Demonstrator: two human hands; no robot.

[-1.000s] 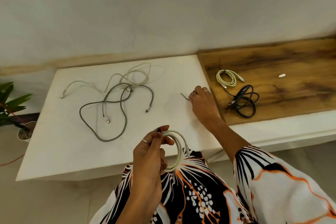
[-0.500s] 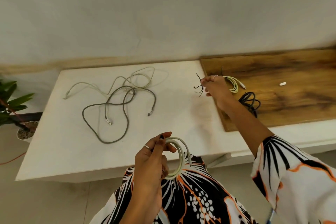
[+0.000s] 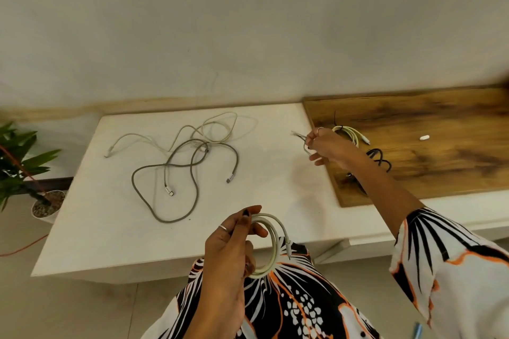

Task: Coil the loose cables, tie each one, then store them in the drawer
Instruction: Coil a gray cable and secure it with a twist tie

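Observation:
My left hand (image 3: 234, 245) grips a coiled white cable (image 3: 271, 245) in front of my lap, its plug end hanging at the right. My right hand (image 3: 327, 146) is raised above the white table (image 3: 96, 228) near the wooden board and pinches thin dark twist ties (image 3: 300, 137). A loose grey cable (image 3: 170, 181) and a loose white cable (image 3: 209, 129) lie tangled on the table's left half. On the wooden board (image 3: 440, 151) lie a tied pale green coil (image 3: 349, 132) and a black coil (image 3: 380, 159), partly hidden behind my right arm.
A small white piece (image 3: 424, 137) lies on the wooden board. A potted plant (image 3: 24, 165) stands on the floor left of the table, with an orange cord (image 3: 22, 248) beside it. A plain wall rises behind the table.
My right hand picked the dark ties off the table, lifted them toward the board's edge, and now holds them a little lower. My left hand has kept still with the white coil.

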